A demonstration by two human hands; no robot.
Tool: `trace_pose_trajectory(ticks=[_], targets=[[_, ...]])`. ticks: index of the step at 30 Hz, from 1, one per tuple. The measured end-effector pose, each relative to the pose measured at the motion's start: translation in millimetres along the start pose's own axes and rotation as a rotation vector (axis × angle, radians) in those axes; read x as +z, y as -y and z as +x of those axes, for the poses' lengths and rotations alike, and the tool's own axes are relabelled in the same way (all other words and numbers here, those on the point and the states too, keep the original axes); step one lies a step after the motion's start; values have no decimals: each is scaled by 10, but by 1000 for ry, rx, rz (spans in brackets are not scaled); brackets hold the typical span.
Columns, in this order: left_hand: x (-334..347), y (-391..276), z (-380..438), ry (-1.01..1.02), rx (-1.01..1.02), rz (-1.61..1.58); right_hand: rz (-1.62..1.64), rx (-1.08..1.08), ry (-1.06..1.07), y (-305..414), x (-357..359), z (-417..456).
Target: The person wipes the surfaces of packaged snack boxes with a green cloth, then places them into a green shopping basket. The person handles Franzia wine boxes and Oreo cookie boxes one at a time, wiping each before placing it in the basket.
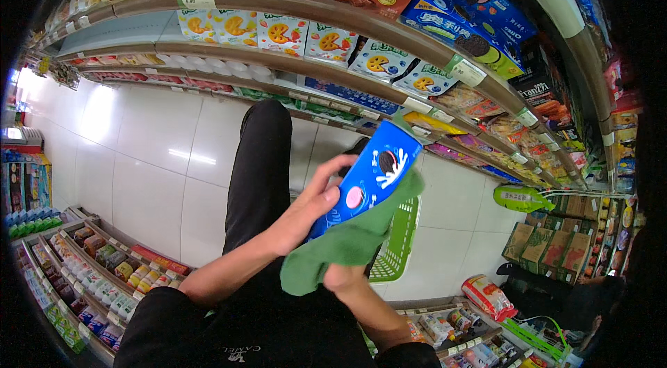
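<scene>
A blue Oreo cookie box (371,172) is held tilted before my chest, its upper end towards the shelves. My left hand (325,193) grips its left edge, thumb on the front face. A green cloth (344,243) lies along the box's right side and under its lower end. My right hand (346,277) is largely hidden beneath the cloth, so its fingers and what they hold cannot be made out. Below the cloth, a green plastic basket (398,243) stands on the tiled floor.
Curved-looking shelves (312,8) of boxed and bagged snacks run across the top and right. Low shelves (104,264) of small packaged goods stand behind at left. A green bag (521,199) and cartons (547,251) are at right. Near a red package (487,295), another person (557,290) is low down.
</scene>
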State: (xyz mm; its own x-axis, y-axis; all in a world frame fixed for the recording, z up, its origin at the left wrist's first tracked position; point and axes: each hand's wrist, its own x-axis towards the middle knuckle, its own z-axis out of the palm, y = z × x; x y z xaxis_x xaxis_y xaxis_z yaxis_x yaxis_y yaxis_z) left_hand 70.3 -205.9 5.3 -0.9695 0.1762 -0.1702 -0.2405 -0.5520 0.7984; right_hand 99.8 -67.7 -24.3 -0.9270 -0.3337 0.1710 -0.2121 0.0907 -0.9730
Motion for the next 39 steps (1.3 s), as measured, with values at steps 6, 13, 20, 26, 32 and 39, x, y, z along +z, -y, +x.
trace_pose_trajectory(ticks=[6,13,20,26,32,39], targets=[[-20,-94,99,-12,-2,57,-43,-48,92,-113,-69,-146],[118,-71,-77,147,-28,94,278,12,-86,226,-269,280],[175,-249,48,45,16,-99,596,229,115,119,-61,-264],[124,-124,-17,35,-25,-94,313,93,28,198,-168,-30],[118,67,-78,5,-41,-49,237,220,-107,212,-142,41],[-78,56,151,-157,-11,-169,-148,-106,253,20,32,-286]])
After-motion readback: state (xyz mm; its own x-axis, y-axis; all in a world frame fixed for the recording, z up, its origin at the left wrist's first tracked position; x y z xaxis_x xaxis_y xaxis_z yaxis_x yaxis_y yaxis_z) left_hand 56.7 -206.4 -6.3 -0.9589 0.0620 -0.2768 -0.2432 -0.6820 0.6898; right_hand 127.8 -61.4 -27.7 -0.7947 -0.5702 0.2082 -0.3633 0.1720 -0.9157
